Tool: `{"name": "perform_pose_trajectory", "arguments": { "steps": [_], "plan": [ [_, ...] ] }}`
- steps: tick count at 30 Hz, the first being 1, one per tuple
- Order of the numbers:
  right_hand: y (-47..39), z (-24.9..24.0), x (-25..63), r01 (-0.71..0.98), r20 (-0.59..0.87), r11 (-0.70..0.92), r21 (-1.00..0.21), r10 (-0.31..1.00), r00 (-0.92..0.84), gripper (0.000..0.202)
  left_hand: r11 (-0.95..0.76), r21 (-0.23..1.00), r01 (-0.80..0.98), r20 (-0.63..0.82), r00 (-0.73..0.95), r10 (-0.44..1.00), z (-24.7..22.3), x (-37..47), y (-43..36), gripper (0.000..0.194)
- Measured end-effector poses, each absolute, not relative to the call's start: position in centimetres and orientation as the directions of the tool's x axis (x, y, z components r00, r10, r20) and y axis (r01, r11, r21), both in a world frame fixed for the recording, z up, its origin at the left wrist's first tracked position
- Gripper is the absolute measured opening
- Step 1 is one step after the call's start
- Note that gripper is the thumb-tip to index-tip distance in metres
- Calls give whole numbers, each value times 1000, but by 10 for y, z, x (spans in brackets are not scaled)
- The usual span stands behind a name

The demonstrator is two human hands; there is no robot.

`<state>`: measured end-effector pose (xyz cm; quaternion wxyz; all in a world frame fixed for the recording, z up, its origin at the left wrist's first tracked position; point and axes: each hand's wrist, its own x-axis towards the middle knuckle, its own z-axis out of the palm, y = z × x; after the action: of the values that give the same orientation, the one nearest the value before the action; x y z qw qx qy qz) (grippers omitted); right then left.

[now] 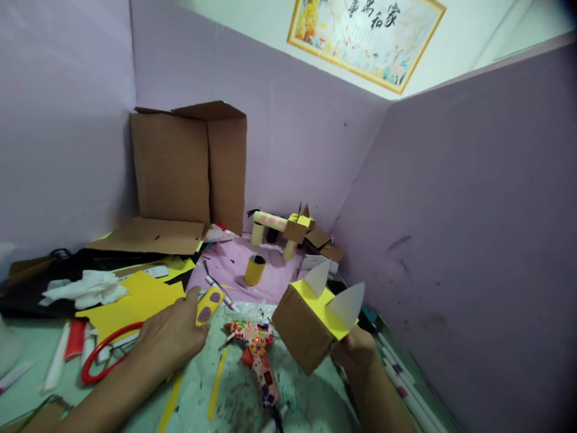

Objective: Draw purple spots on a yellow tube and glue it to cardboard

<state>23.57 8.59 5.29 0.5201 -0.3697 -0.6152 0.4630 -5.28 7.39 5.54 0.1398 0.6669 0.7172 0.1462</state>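
My left hand is closed on a small yellow paper piece marked with two purple spots. In my right hand is a cardboard box with a yellow paper top and two pale, pointed ear shapes standing up from it. The fingers under and behind the box are partly hidden. Between the hands, a flower-patterned hot glue gun lies on the table. Farther back stands a short yellow tube, dark inside. Behind it is a cardboard animal figure with a spotted tube body and boxy head.
An open cardboard box stands at the back left. Yellow paper sheets, a crumpled white tissue and red-handled scissors lie at left. Long white sticks run beside the right wall. Yellow strips lie in front.
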Motion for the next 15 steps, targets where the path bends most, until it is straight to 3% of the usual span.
{"name": "perform_pose_trajectory", "arguments": {
  "steps": [4,7,10,15],
  "plan": [
    [90,58,235,-191,233,185,-964,934,-271,107,16,528,849,29,-36,999,56,-61,74,53],
    [91,62,233,-69,299,291,-954,941,-160,98,-131,637,759,168,29,985,60,-69,74,47],
    [85,68,229,107,398,406,-908,913,-88,95,-287,636,716,270,142,952,68,-76,74,44],
    [75,78,226,277,548,557,-783,828,-116,91,-327,670,667,354,101,930,68,-84,78,40]
  ]
}}
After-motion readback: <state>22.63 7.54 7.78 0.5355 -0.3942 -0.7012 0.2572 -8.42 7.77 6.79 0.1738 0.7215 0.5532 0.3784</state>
